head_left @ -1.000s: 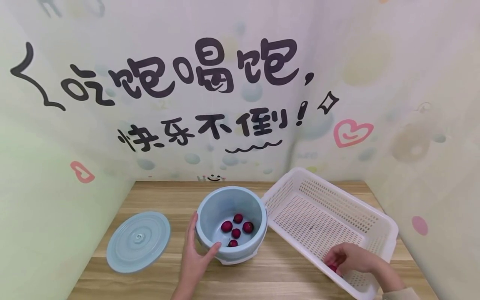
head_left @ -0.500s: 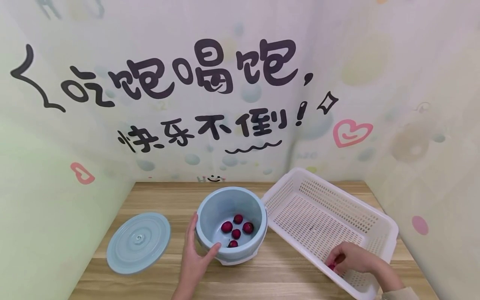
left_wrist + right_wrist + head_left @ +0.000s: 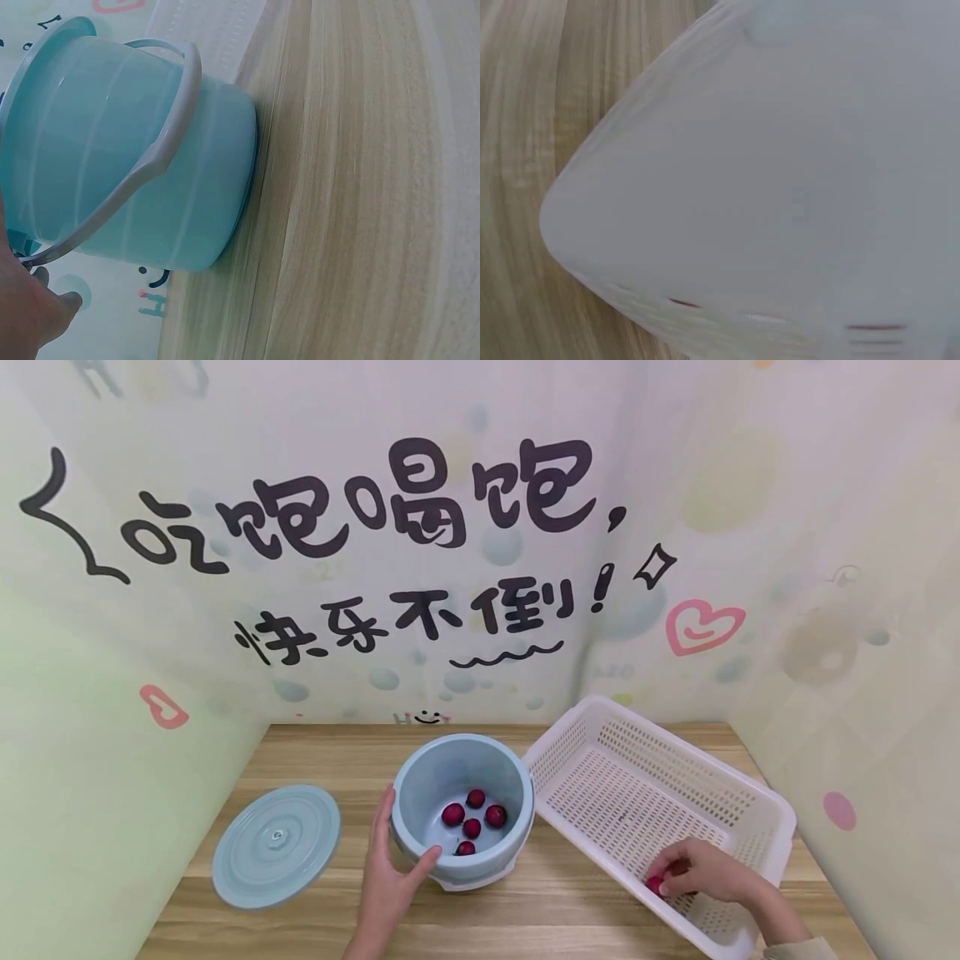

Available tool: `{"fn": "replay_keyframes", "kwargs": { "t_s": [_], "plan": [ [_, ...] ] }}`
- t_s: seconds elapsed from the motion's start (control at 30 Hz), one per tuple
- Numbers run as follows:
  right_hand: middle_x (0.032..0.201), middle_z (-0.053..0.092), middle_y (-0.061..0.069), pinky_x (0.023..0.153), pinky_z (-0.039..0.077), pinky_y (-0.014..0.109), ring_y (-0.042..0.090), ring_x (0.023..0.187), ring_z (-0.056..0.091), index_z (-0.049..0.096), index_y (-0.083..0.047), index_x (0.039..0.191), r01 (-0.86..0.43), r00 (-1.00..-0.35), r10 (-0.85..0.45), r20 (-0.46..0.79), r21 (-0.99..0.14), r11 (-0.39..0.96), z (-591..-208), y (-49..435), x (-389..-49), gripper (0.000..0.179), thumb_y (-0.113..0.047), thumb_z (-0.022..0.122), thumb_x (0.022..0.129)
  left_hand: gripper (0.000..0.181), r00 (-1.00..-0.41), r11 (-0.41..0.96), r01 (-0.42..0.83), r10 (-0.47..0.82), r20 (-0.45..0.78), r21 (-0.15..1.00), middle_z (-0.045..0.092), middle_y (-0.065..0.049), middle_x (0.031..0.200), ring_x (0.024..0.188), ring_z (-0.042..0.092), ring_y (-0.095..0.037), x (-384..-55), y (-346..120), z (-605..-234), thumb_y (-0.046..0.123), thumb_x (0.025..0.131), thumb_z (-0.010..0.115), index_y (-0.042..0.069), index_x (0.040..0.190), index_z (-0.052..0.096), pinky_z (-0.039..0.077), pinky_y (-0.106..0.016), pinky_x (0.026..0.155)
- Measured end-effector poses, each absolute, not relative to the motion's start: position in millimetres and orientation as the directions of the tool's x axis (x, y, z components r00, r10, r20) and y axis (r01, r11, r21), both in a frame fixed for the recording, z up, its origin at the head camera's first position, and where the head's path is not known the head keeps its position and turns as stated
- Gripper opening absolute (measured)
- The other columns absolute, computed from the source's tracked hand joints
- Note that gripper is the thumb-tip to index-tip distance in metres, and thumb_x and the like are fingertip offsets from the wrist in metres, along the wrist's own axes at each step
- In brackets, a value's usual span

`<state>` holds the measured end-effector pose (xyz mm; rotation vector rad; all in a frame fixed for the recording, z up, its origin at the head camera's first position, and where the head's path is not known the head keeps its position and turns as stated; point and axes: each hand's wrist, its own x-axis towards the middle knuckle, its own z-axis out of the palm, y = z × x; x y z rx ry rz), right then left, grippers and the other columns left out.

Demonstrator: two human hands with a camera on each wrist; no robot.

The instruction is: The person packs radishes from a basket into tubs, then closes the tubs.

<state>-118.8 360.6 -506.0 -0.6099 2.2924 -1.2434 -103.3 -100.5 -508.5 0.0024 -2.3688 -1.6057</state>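
A light blue bucket stands on the table, and several small, round, dark-red radishes lie on its floor. My left hand grips the bucket's left side, thumb at the near rim. In the left wrist view the bucket shows its grey-white handle, with part of the left hand at the lower left. Inside the near end of a white perforated basket, my right hand pinches a red radish. The basket's wall fills most of the right wrist view, hiding the right hand.
A round, light blue lid lies on the wooden table to the left of the bucket. The basket's far-left corner is close to the bucket's right side. Printed fabric walls enclose the table at the back and both sides.
My right hand has shifted slightly up and left inside the basket, and more of the radish at its fingertips shows. The left hand and bucket stay in place.
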Motion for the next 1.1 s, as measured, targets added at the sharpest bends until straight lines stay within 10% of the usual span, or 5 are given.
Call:
{"fn": "replay_keyframes", "kwargs": {
  "t_s": [1.1],
  "plan": [
    [0.101,0.074,-0.010,0.078,0.052,0.013,-0.006,0.094,0.065,0.071,-0.001,0.113,-0.215,-0.940,-0.337,0.052,-0.857,0.468,-467,347,-114,0.021,-0.003,0.065,0.093,0.099,-0.965,0.370,0.146,-0.152,0.215,0.918,0.023,-0.002,0.166,0.153,0.022,-0.034,-102,-101,-506,0.031,0.081,0.083,0.029,0.159,0.023,0.023,-0.067,0.119]
  ]
}}
